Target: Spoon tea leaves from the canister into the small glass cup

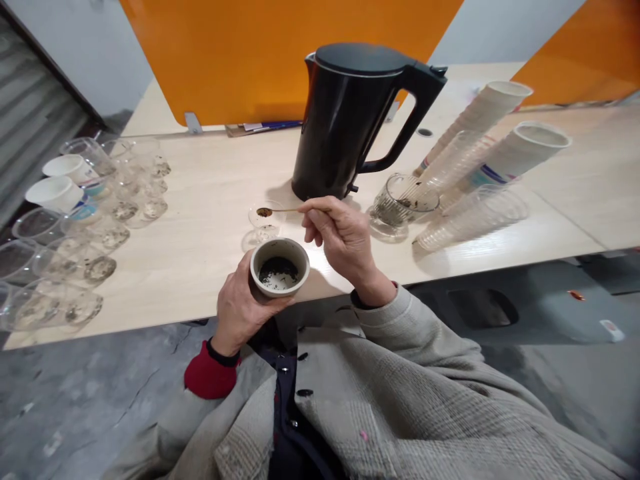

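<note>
My left hand is wrapped around a pale, round cup with dark loose bits, like tea leaves, at its bottom. Between the fingers of my right hand is the handle of a thin spoon. A little dark reddish-brown matter lies in the spoon's bowl, which is held level over a small clear plastic cup on the table. That clear cup stands just beyond the pale one. Right of my right hand sits a glass containing dark leafy bits.
A black electric kettle stands behind my hands. Stacks of paper cups and clear plastic cups lean at the right. Rows of clear cups with dark bits, plus two paper cups, fill the table's left end.
</note>
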Tool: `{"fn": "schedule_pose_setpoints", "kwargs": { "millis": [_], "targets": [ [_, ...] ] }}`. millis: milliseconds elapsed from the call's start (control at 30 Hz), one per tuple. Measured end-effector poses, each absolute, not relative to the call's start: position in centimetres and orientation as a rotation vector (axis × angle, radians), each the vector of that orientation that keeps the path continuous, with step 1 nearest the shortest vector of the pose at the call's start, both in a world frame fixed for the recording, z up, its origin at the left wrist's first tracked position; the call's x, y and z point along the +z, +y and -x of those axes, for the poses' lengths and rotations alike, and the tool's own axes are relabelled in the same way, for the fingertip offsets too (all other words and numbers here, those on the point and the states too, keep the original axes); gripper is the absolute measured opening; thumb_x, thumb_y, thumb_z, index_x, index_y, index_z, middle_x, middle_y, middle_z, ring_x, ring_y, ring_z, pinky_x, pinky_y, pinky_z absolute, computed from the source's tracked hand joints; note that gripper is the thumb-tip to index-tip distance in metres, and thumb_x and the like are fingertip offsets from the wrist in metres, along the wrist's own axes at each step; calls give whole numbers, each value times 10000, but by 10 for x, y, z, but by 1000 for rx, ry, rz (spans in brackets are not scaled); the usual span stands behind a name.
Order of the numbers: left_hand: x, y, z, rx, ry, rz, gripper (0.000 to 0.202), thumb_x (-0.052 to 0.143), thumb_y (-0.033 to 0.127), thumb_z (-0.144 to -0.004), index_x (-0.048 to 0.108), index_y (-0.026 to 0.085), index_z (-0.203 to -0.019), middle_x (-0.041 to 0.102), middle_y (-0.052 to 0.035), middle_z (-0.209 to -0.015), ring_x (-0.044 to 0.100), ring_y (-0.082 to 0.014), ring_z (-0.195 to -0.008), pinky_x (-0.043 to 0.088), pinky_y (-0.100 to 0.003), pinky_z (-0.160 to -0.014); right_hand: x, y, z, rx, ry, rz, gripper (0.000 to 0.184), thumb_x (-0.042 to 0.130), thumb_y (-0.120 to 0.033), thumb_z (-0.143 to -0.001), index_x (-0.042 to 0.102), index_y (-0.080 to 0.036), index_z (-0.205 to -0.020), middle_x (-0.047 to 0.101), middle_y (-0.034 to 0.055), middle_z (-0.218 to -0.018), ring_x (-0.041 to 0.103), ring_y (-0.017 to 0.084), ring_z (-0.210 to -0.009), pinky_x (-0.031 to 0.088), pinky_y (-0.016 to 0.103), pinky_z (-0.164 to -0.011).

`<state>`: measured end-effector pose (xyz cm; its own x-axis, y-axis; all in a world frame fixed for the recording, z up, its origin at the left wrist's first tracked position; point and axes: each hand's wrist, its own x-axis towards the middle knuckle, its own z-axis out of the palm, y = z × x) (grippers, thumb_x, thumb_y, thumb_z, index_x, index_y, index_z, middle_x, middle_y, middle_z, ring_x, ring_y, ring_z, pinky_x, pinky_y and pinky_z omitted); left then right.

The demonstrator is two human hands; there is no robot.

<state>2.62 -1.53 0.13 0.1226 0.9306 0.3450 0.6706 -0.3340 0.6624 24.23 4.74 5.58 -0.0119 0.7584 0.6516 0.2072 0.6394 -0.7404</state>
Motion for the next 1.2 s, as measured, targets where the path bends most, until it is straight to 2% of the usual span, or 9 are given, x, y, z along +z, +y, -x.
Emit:
{"fn": "schedule_pose_setpoints", "kwargs": {
  "millis": [167, 267, 433, 567, 733, 867, 967, 1067, 1200],
  "targets": [
    [2, -15, -26, 1039, 1567, -2070, 1029, 929, 695, -682, 503, 275, -1519, 745, -110, -1425, 775, -339, -1201, 640, -465, -994, 63, 43, -253, 472, -1344, 854, 291, 605, -510, -1093, 719, -243, -1074, 653, -30, -781, 618, 82, -568, 454, 204, -451],
    [0, -14, -26, 1043, 1602, -2070, 1030, 938, 674, -675, 504, 277, -1521, 751, -110, -1414, 779, -348, -1189, 647, -469, -975, 68, 39, -278, 263, -1179, 927, 318, 571, -553, -1097, 699, -262, -1077, 645, -37, -788, 634, 86, -558, 455, 206, -433],
    [-4, -14, -25, 1057, 1661, -2076, 1017, 938, 654, -675, 510, 279, -1519, 765, -115, -1387, 787, -366, -1155, 659, -484, -936, 68, 29, -336, -31, -899, 1040, 300, 654, -533, -1044, 635, -238, -992, 664, -56, -740, 640, 97, -494, 434, 209, -395],
    [-6, -13, -25, 1063, 1677, -2096, 1025, 937, 643, -679, 499, 279, -1532, 771, -115, -1380, 786, -364, -1158, 660, -476, -939, 50, 26, -366, -136, -916, 1289, 390, 577, -618, -1056, 620, -233, -1020, 690, -33, -788, 685, 117, -551, 459, 225, -428],
    [-6, -11, -24, 1061, 1698, -2083, 1015, 926, 644, -687, 498, 285, -1535, 764, -123, -1392, 778, -385, -1183, 657, -492, -953, 29, 37, -381, -144, -981, 1484, 385, 523, -570, -1083, 619, -214, -970, 709, -11, -771, 694, 136, -551, 536, 280, -539],
    [-6, -11, -25, 1048, 1697, -2073, 1024, 936, 635, -676, 509, 260, -1527, 763, -141, -1387, 779, -397, -1178, 654, -515, -962, 22, 46, -388, -55, -1001, 1533, 381, 529, -539, -1078, 618, -206, -917, 686, -16, -710, 666, 137, -512, 521, 289, -545],
    [-5, -11, -25, 1044, 1684, -2076, 1029, 947, 625, -669, 509, 261, -1526, 761, -140, -1390, 780, -393, -1175, 654, -516, -967, 25, 32, -387, -20, -995, 1518, 344, 607, -531, -1039, 655, -194, -1090, 681, -35, -706, 645, 143, -500, 506, 286, -517],
    [-5, -12, -26, 1045, 1682, -2073, 1055, 960, 617, -654, 503, 256, -1534, 744, -148, -1424, 774, -397, -1192, 651, -519, -981, 31, -1, -376, -88, -1032, 1499, 433, 695, -514, -999, 624, -218, -1306, 667, -65, -715, 611, 136, -494, 523, 292, -544],
    [-5, -12, -26, 1052, 1680, -2067, 1061, 969, 618, -644, 510, 256, -1529, 746, -143, -1424, 776, -391, -1191, 651, -508, -982, 28, -25, -348, -95, -1296, 1507, 437, 635, -553, -1039, 642, -241, -1346, 737, 3, -859, 693, 178, -673, 586, 330, -674]
  ]
}}
